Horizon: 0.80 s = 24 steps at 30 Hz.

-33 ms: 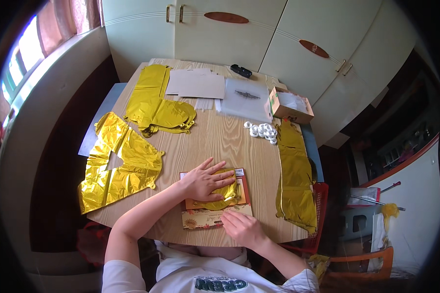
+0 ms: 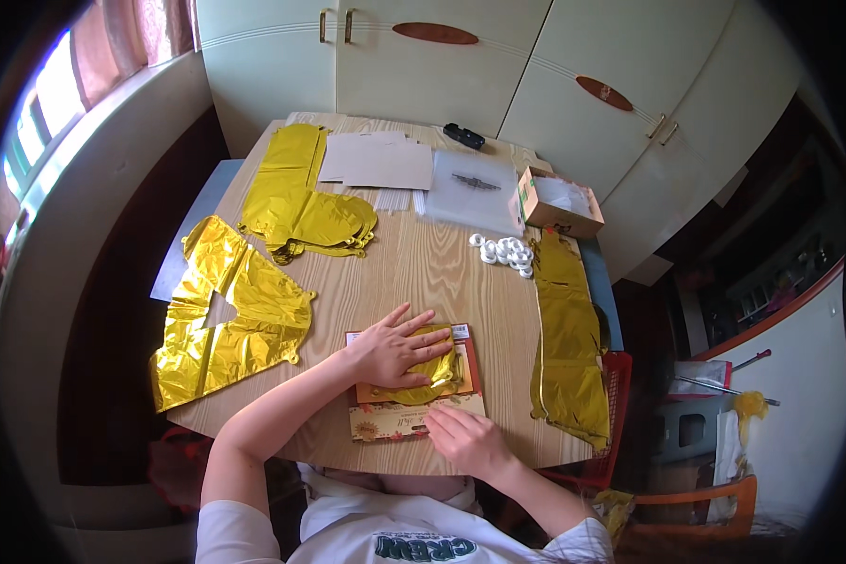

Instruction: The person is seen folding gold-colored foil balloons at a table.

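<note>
Seemingly, in the head view a folded gold foil balloon (image 2: 430, 372) is being pressed flat onto a printed card packet (image 2: 414, 406) that lies at the near edge of the worktop (image 2: 423, 273), just in front of the person. The left hand (image 2: 399, 350) is laid palm down on the foil, fingers spread and extended toward the right edge, nothing gripped; its forearm is brought in from the near left corner. The right hand (image 2: 468, 440) is rested on the packet's near right corner, fingers loosely curled with the tips on the card, so the packet is pinned rather than grasped.

For the step in hand to go well, even pressure should probably be kept under the flat palm so that trapped air is pushed out and the foil stays inside the card's outline, while the card is held steady by the other hand.

Elsewhere, a large gold foil piece (image 2: 226, 315) is spread at the left edge, another gold heap (image 2: 305, 211) lies toward the far left, and a gold strip (image 2: 569, 343) hangs over the right edge. White rings (image 2: 505, 251), a small open box (image 2: 559, 202), clear sleeves (image 2: 475, 188) and card sheets (image 2: 376, 162) are seen toward the far edge.
</note>
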Each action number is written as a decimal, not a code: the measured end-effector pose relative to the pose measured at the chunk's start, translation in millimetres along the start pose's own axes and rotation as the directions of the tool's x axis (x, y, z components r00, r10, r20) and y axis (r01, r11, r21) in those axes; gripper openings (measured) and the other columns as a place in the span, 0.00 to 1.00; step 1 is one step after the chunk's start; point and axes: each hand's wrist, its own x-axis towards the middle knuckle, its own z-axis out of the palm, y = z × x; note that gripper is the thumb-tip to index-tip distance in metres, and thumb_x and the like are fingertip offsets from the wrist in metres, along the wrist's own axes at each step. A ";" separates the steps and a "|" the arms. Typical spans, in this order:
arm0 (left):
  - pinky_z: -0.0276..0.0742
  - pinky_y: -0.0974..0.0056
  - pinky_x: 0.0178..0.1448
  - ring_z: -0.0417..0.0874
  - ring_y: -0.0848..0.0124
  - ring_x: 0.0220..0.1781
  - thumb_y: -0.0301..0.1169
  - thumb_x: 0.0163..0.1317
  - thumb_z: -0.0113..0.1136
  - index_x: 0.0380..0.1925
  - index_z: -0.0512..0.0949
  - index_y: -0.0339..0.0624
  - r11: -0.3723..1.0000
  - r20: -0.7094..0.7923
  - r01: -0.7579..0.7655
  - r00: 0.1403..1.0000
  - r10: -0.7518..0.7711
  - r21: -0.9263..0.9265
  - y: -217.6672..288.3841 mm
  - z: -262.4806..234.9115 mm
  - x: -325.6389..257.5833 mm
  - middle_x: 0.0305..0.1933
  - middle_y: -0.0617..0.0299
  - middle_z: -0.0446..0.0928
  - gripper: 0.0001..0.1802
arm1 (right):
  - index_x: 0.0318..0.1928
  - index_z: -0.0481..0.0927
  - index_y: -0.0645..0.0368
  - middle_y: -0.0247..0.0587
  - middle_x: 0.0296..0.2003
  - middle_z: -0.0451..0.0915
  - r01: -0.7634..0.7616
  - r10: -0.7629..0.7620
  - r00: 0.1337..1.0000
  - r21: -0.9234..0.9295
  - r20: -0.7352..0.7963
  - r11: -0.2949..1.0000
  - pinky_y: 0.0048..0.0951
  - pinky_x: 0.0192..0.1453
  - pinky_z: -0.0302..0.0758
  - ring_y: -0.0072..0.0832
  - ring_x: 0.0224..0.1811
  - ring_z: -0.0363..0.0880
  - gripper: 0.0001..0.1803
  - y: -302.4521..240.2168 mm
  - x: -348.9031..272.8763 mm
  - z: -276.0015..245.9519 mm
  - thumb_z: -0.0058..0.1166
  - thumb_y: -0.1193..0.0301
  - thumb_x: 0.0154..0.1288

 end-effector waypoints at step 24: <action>0.40 0.44 0.79 0.48 0.56 0.80 0.66 0.59 0.46 0.74 0.52 0.42 0.987 -0.043 -0.048 0.998 0.042 -0.152 -6.9 -9.2 -2.8 0.77 0.55 0.53 0.52 | 0.41 0.83 0.57 0.32 0.40 0.81 0.065 -0.086 0.993 -0.224 -0.084 0.972 0.35 0.52 0.69 0.24 0.48 0.77 0.11 50.6 37.8 19.7 0.57 0.66 0.60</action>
